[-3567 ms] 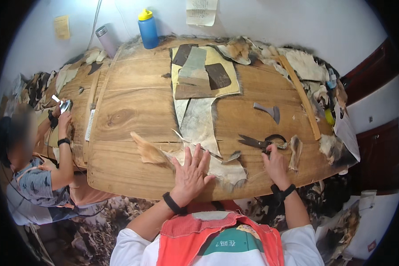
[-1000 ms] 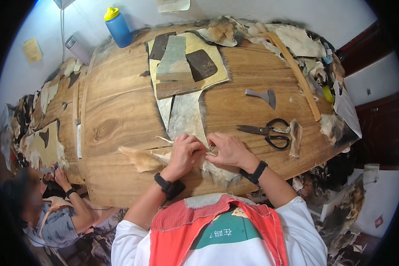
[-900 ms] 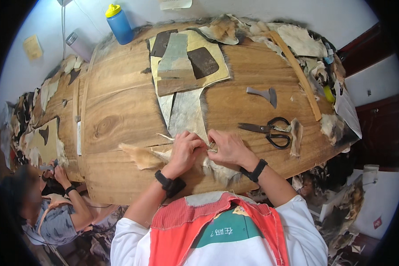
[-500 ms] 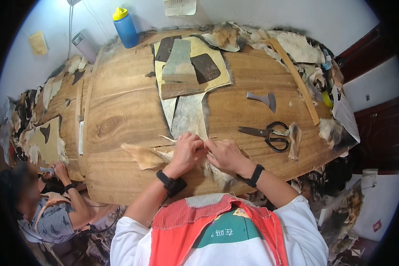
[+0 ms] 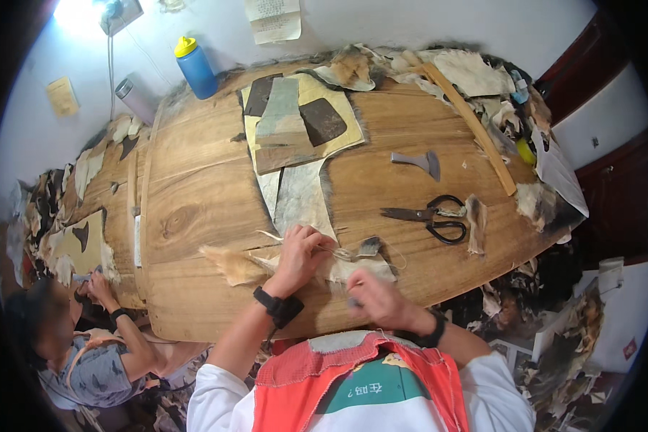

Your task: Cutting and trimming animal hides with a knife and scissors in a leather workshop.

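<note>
My left hand is at the front middle of the table, its fingers closed in a pinch at the upper edge of a pale hide piece. Thin thread lies loosely coiled on that piece beside the fingertips. Nearer to me and to the right, my right hand is closed in a loose fist, partly blurred; whatever it grips is too unclear to name. Tan fur shows left of my left hand. Just beyond my fingers is a long grey-white hide.
Black-handled scissors and a fan-shaped blade lie to the right. Brown templates rest on the far hide. A wooden strip, a blue bottle and fur scraps line the edges. Another person works at the left.
My right hand has pulled away from the left, toward me and slightly right. The hide piece and thread beneath are now exposed. My left hand stays at nearly the same place.
</note>
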{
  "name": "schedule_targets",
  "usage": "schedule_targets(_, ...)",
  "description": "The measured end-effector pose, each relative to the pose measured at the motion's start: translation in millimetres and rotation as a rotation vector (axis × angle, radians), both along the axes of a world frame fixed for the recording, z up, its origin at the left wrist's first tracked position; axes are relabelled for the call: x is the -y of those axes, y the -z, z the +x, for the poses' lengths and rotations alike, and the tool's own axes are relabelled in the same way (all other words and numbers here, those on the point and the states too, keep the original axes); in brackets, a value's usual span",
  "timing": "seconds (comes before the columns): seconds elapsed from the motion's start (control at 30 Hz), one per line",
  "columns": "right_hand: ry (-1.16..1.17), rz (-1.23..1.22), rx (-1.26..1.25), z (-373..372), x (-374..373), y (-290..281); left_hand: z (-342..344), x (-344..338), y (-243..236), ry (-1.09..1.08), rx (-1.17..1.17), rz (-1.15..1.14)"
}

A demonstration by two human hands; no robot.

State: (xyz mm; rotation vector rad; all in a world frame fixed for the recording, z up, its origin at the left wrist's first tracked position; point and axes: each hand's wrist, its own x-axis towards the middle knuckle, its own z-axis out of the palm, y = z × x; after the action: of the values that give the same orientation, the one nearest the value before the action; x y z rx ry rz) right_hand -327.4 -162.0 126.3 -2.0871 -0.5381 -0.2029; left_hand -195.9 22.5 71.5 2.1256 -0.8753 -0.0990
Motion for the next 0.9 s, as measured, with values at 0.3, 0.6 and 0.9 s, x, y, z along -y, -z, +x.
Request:
schedule_targets(0.3, -0.292, -0.078, -0.448, -23.3, -1.5, -53.5, -2.0, 1.7, -4.1, -0.015, -0.016, 0.053)
schedule_targets(0.6, -0.891, 0.203, -0.577, -17.9, -33.5, -74.2, -4.7, 3.0, -8.4, -0.039, -0.028, 0.081)
schedule_targets(0.9, 0.111, 0.499, -0.770, 29.1, 7.1, -15.3, -37.4, -1.5, -51.6, 0.407, -0.106, -0.010)
